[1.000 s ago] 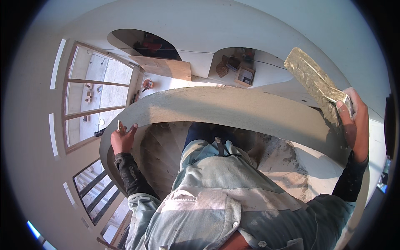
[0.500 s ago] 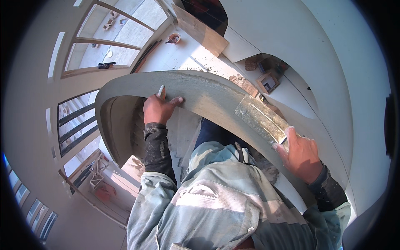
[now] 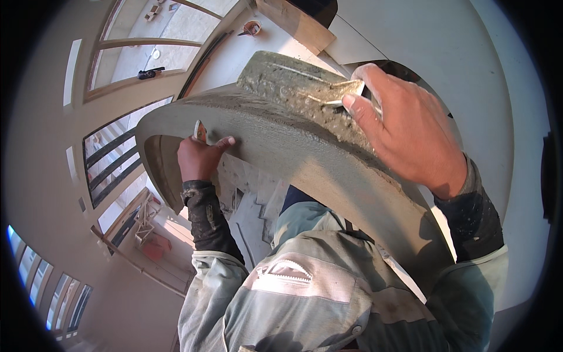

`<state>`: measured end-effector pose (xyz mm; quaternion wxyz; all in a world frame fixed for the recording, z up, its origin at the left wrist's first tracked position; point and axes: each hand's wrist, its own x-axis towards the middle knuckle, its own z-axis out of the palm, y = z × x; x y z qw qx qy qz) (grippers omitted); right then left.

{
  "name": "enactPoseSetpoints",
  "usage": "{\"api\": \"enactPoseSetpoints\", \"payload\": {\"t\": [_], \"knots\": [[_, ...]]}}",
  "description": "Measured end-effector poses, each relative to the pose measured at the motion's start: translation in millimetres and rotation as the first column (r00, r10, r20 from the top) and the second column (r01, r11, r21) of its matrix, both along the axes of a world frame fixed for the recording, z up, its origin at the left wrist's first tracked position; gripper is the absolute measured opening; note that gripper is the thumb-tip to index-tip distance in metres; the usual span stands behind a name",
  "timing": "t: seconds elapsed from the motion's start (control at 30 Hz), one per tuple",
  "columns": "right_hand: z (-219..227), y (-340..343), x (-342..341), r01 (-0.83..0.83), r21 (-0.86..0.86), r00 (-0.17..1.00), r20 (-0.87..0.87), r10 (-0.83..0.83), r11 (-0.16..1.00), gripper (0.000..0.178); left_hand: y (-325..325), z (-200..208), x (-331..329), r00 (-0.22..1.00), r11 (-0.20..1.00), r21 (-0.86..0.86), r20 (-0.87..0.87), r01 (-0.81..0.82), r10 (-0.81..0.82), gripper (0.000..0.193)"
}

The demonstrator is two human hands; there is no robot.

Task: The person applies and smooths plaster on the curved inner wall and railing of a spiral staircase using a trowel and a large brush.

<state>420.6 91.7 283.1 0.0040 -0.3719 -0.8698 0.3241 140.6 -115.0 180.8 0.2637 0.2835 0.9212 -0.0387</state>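
In front of me curves a wide band of wet grey cement [image 3: 281, 141], smooth on the near face and rough along its far upper edge. My right hand [image 3: 413, 129] is closed around the handle of a plastering trowel [image 3: 287, 79]. The trowel's cement-smeared blade lies tilted along that rough edge. My left hand [image 3: 198, 159] is at the band's inner edge, its thumb stretched over the cement. A small pale piece with an orange-brown patch [image 3: 200, 130] sticks up from this closed hand; what the fingers hold below is hidden.
Beyond the band are a wooden board [image 3: 299, 26] and an orange bucket [image 3: 252, 27]. A white curved wall [image 3: 481, 88] rises on the right. Window openings [image 3: 152, 58] line the left wall. Lower left, a metal frame stands near a reddish object [image 3: 155, 246].
My right hand has lifted the trowel up and leftward, from the band's right side to its far upper edge. My left hand has shifted slightly left and down. Rough cement now shows along the edge.
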Motion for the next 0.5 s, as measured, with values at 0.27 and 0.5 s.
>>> {"api": "enactPoseSetpoints", "payload": {"t": [0.27, 0.5], "knots": [[-141, 46, -98, -0.046, -0.577, 0.985, 0.109, 0.133, 0.816, 0.066, 12, -18, 15, 0.994, 0.987, 0.153, 0.096, 0.038, -0.054, 0.066], [-204, -3, -156, -0.263, -0.626, 0.956, -0.065, 0.287, 0.734, 0.068, 11, -19, 18, 0.988, 0.993, 0.114, 0.143, 0.035, -0.051, 0.069]]}}
